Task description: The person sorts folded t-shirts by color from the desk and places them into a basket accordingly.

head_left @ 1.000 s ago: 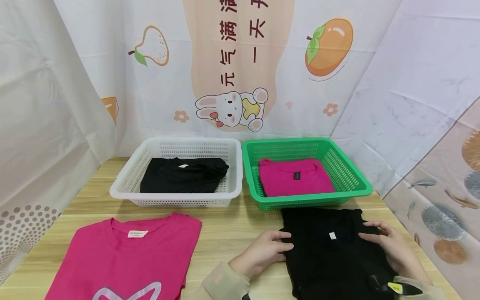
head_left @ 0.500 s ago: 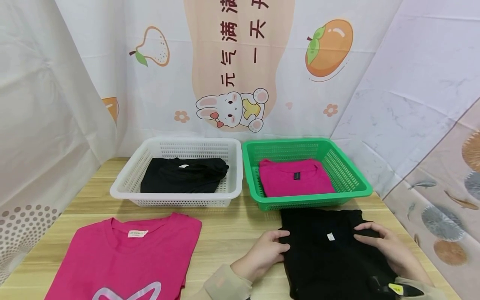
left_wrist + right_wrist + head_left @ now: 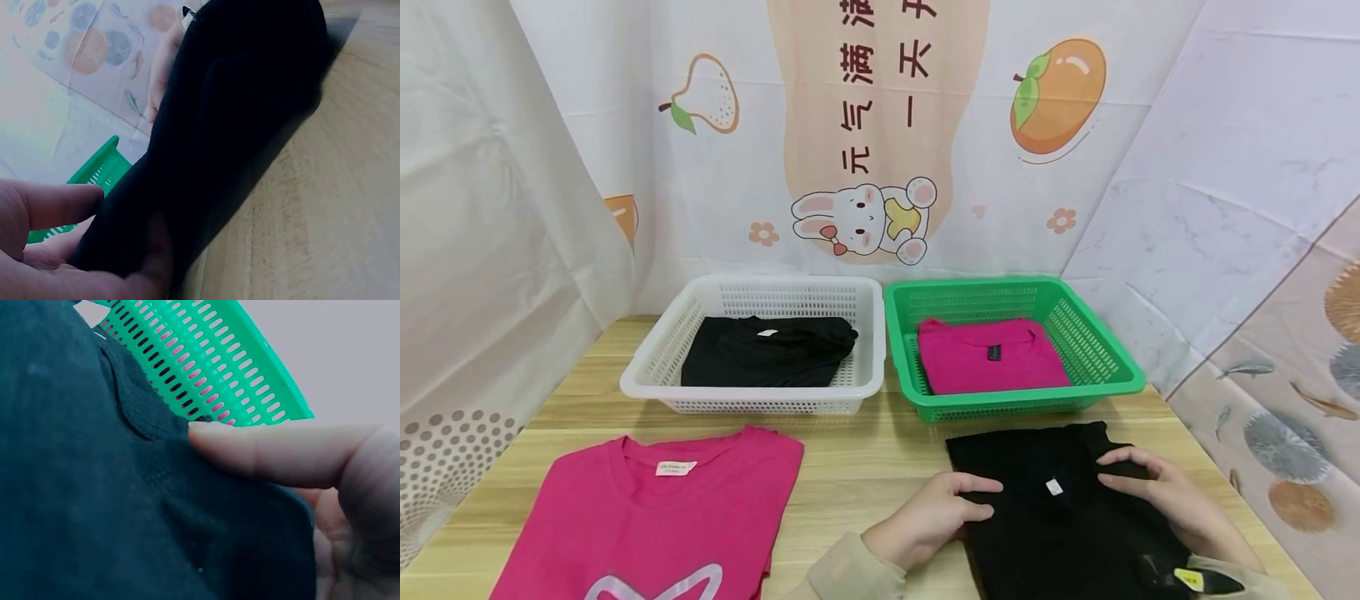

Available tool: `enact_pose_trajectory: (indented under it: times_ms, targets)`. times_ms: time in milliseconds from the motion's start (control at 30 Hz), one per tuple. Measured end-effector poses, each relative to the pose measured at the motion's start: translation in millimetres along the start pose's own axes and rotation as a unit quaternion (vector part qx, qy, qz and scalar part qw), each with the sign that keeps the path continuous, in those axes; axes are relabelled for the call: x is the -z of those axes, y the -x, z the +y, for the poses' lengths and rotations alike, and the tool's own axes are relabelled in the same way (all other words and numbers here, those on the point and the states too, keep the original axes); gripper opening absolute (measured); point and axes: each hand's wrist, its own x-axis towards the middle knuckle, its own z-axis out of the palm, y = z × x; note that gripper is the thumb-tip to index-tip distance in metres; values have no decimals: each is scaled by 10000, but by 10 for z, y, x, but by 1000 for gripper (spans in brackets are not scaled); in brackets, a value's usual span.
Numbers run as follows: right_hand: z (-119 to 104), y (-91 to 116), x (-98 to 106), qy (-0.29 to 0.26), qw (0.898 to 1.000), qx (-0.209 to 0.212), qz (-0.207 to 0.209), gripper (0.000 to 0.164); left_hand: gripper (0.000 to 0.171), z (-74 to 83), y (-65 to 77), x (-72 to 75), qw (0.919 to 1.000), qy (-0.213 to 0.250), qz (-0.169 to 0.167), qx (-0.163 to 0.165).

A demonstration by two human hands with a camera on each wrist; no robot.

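— Sliding left and toward you, the black shirt (image 3: pixel 1045 542) now shows a strip of table (image 3: pixel 857 467) between its top edge and the green basket (image 3: pixel 1022 403)! Your left hand (image 3: pixel 934 518) has come further over its side than a moment ago, and your right hand (image 3: pixel 1183 500) shifts left with it.

— So where does that put the shirt?

— On the table, just in front of the green basket, neck end toward it, white label (image 3: pixel 1054 486) facing up, the whole thing slightly skewed.

— Talk us through your grip!

— Your right pinches the edge, thumb on top, fingers beneath. Your left has cloth between thumb and finger at the opposite side; how far the fingers reach underneath, we cannot tell.

— Why both sides at once?

— Probably so the layers travel together; cloth this soft would likely sag or twist if you held only one edge.

— And around you?

— Just left of the green basket stands your white basket (image 3: pixel 752 393), a black garment (image 3: pixel 760 358) inside. The green one holds a pink garment (image 3: pixel 992 375). Another pink shirt (image 3: pixel 662 517) lies forward and left of it, perhaps set well apart to give your hands room.
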Motion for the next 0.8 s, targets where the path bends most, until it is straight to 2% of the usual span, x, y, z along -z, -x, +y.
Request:
enact_pose_trajectory:
  times_ms: [67,167,467,800]
  targets:
    - [6,-4,-4,-113,9999,-6,-95,31,35,6,11,-6,9996,-274,67,-57]
    - [14,-8,-14,-277,9994,55,-222,30,34,20,25,-15,9988,-431,140,-160]
    - [-26,4,-60,-470,9974,407,-371,32,33,91,64,-1,9979,-502,-14,-399]
    - [-52,3,-65,-688,9929,516,-822,32,31,147,91,61,9976,-561,276,-303]
